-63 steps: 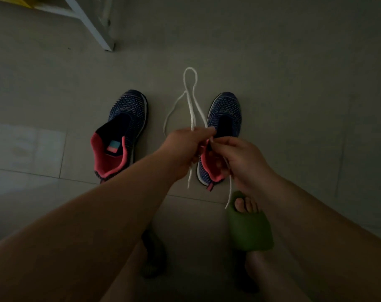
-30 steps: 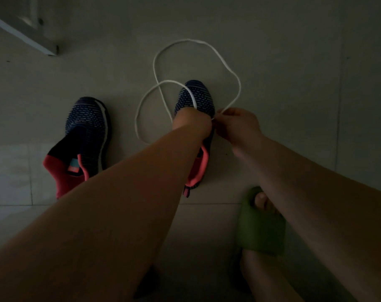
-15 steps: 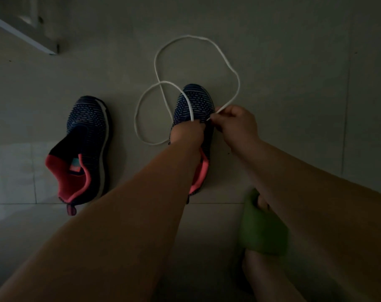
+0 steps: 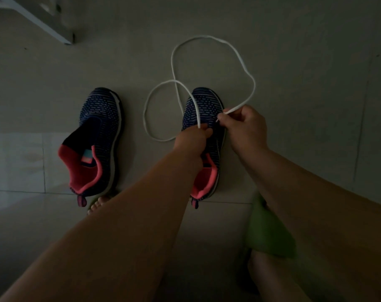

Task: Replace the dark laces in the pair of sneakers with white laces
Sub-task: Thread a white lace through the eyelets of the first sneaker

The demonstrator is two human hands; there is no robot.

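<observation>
Here, in the dim head view, both hands work over the right shoe (image 4: 207, 110), which lies on the tile floor (image 4: 315, 62) with its toe pointing away. The left hand (image 4: 192, 138) rests on the shoe's middle, fingers curled, pinching one run of the white lace (image 4: 237, 55) where it drops onto the knit upper. The right hand (image 4: 246, 125), just beside it and touching the shoe's right edge, pinches the lace near its tip between thumb and forefinger. Beyond the hands the lace sprawls in two loops on the floor, crossing itself just past the toe. The left shoe (image 4: 98, 136) sits well left of the left hand, unlaced. A green slipper (image 4: 265, 234) shows under the right forearm.
</observation>
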